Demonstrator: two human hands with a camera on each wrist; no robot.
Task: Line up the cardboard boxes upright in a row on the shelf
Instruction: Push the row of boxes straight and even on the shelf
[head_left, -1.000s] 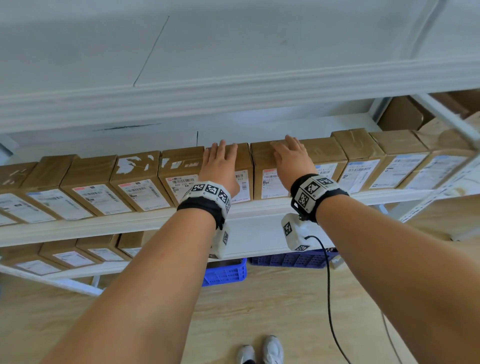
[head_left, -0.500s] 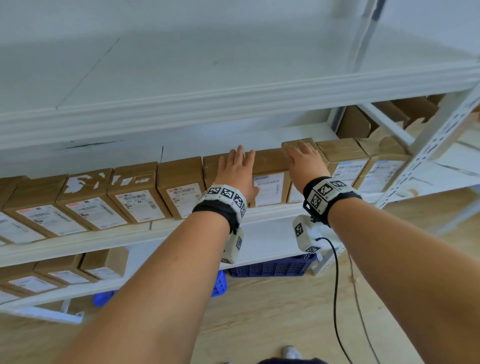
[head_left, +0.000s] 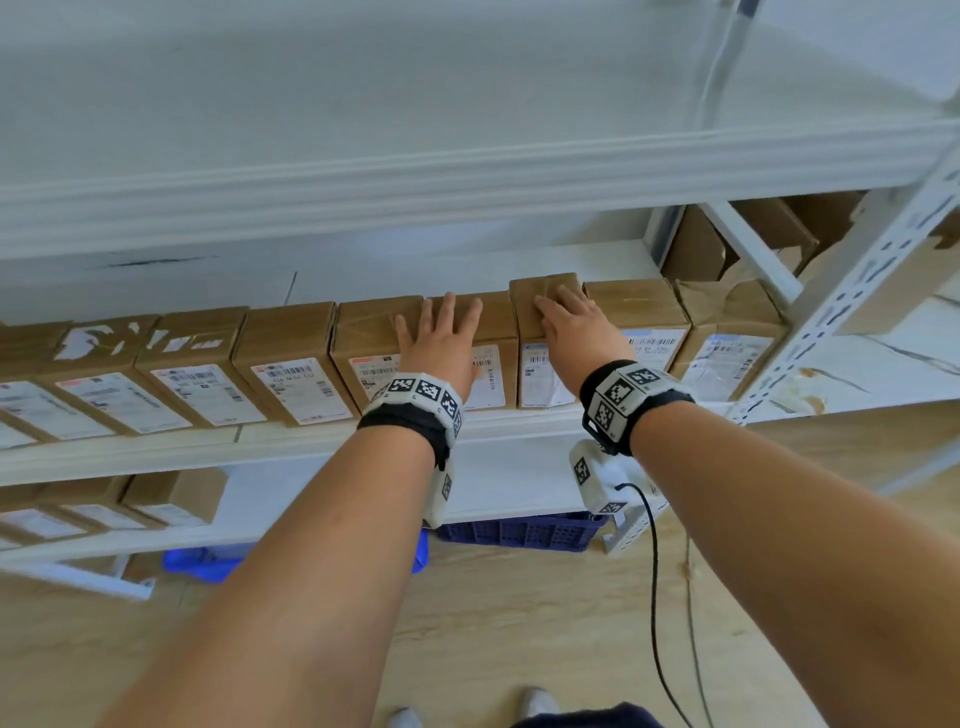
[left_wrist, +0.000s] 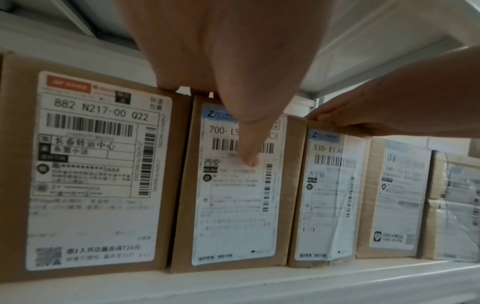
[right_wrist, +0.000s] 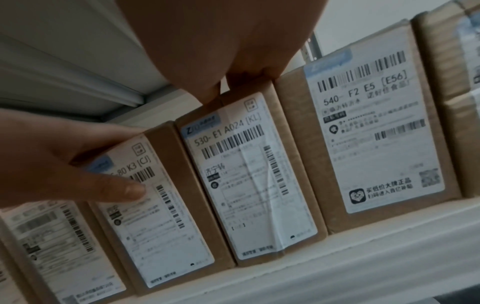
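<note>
With flat left hand (head_left: 439, 345) and right hand (head_left: 576, 332) gripless atop upright brown labelled cardboard boxes (head_left: 545, 332) on white metal shelf (head_left: 291, 439): nearly done, only squaring left beneath.

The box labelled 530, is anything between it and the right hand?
No. The right hand already lies flat on top of the 530 box, fingers straight. That box stands upright in the row, close between the 700 box and the 540 box.

brown labelled cardboard boxes (head_left: 291, 358), upright, side by side on white shelf (head_left: 291, 441)
</note>
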